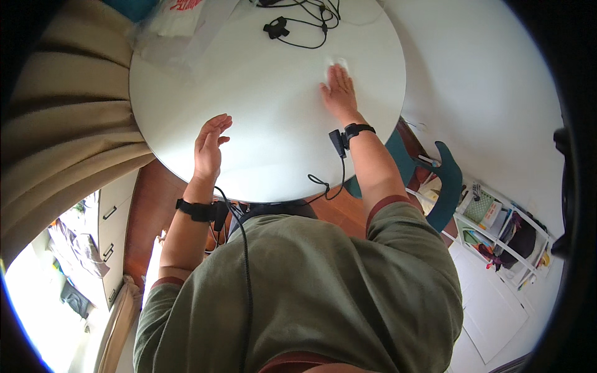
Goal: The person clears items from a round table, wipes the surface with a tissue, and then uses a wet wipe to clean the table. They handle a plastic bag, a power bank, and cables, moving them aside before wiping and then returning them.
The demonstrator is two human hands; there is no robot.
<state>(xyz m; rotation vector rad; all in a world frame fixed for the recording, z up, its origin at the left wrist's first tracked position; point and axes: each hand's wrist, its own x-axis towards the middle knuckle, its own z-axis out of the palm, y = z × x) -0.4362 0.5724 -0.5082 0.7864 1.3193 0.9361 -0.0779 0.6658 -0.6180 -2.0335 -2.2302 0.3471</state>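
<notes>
My right hand (339,91) lies palm down near the right side of a round white table (266,107). Its fingers press on a thin white wipe or tissue (336,61), whose edge shows past the fingertips. Over the table's left front edge I hold my left hand (212,144) raised, fingers a little bent, with nothing in it. Each wrist wears a black strap with a small black device; a cable runs from the right device (338,142) over the table edge. Beyond my right hand is a coiled black cable (305,46) with a black knobbed piece (276,28).
A clear plastic bag (179,32) with white contents lies at the table's far left. Beige curtains (84,102) touch the left rim. A teal chair (445,186) stands at the right, beside a white shelf rack (503,233) near the wall.
</notes>
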